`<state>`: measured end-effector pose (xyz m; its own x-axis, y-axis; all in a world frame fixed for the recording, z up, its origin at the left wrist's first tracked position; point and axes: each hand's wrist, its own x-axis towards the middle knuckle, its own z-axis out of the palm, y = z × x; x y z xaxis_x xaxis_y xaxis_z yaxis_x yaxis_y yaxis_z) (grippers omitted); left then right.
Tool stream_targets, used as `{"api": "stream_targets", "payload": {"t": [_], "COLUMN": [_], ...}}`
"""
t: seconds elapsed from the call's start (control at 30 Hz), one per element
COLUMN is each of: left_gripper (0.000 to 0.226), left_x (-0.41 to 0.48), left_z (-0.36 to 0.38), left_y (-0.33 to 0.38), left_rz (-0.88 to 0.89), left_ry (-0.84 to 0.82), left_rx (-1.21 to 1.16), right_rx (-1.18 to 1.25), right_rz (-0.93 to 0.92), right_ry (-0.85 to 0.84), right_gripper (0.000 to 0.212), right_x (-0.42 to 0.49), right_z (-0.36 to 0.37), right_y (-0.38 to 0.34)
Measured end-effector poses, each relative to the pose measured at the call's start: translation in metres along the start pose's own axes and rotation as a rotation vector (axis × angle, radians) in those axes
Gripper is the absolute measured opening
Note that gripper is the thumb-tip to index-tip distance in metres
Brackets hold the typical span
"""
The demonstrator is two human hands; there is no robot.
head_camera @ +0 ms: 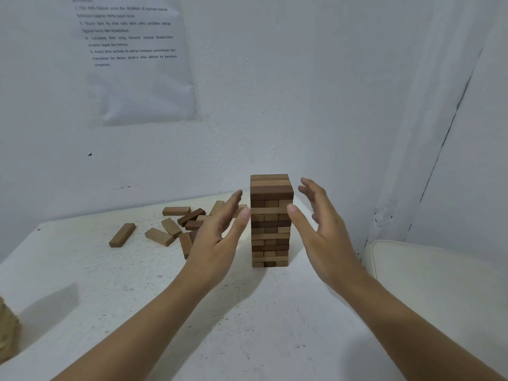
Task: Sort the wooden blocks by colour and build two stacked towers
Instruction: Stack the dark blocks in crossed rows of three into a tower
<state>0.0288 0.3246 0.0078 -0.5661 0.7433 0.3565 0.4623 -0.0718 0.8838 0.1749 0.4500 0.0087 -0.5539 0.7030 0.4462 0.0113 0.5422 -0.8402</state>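
Judging from how things lie, the sorting has barely begun: one tower [270,224] stands upright near the back of the white surface [137,298], and its courses mix light and dark wood, so it is not a single-colour stack. I count roughly a dozen courses in it, though the lower ones are too blurred to number exactly. No second tower shows. Well to its left lie the loose blocks [159,237], about ten visible, mostly light with at least two dark, and some are hidden behind the left hand [217,240]. That hand and the right hand [321,229] flank the tower, each grip wide with straight fingers and holding nothing; the thumb tips seem just to touch its sides. Both single-colour towers remain to be built.
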Motion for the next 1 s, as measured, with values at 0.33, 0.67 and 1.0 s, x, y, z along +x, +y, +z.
{"api": "stream_targets", "payload": {"t": [0.33, 0.67, 1.0], "left_gripper": [0.026, 0.076, 0.045], "left_x": [-0.039, -0.028, -0.019], "left_z": [-0.067, -0.117, -0.125], "left_y": [-0.025, -0.079, -0.083], "left_rz": [-0.015, -0.135, -0.130], "left_ry": [0.064, -0.122, -0.170], "left_rx": [0.327, 0.967, 1.033], "right_rx": [-0.019, -0.383, -0.638], "right_rz": [-0.095, -0.158, -0.225], "right_ry": [0.015, -0.668, -0.757], "right_gripper": [0.013, 0.040, 0.056], "right_x": [-0.038, -0.039, -0.007], "right_z": [0.001, 0.067, 0.133], "right_y": [-0.007, -0.026, -0.010]}}
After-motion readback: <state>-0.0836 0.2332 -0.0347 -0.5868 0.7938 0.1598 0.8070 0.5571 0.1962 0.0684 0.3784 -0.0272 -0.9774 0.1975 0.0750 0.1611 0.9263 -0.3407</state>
